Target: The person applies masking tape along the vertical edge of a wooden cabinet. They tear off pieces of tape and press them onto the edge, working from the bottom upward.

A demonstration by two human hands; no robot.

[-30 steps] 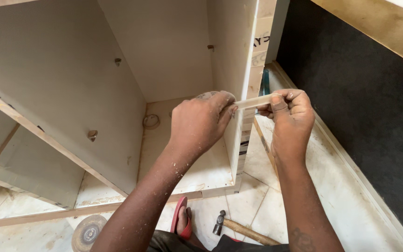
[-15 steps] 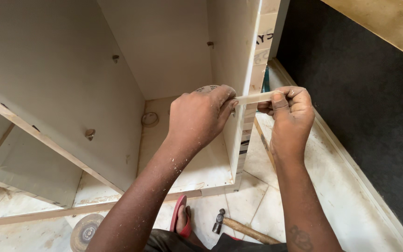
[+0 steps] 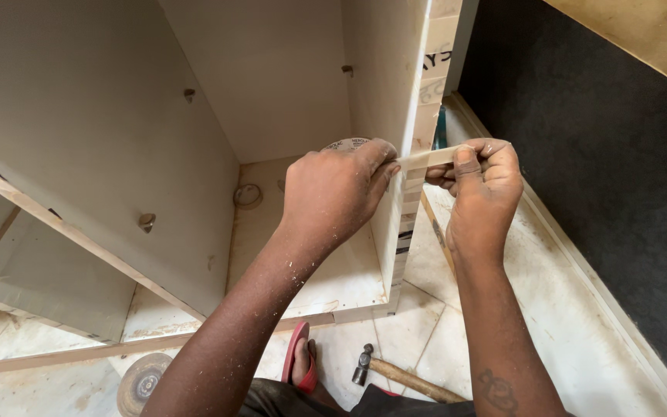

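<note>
While we hold a short strip of pale tape [image 3: 428,158] stretched between both hands, little has shifted since a second ago: left hand [image 3: 337,189] pinches its 9 o'clock end, right hand [image 3: 482,174] its 3 o'clock end, both closed tight. It sits against the cabinet panel edge [image 3: 409,201], so pressing it on seems underway. A hammer [image 3: 403,374] lies at 6 o'clock.

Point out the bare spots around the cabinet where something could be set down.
Bare tile lies right of the right hand, bordered by the black panel. The cabinet floor below the left hand is mostly free, apart from a small ring at the back. It is crowded near the hammer, red sandal and disc.
</note>
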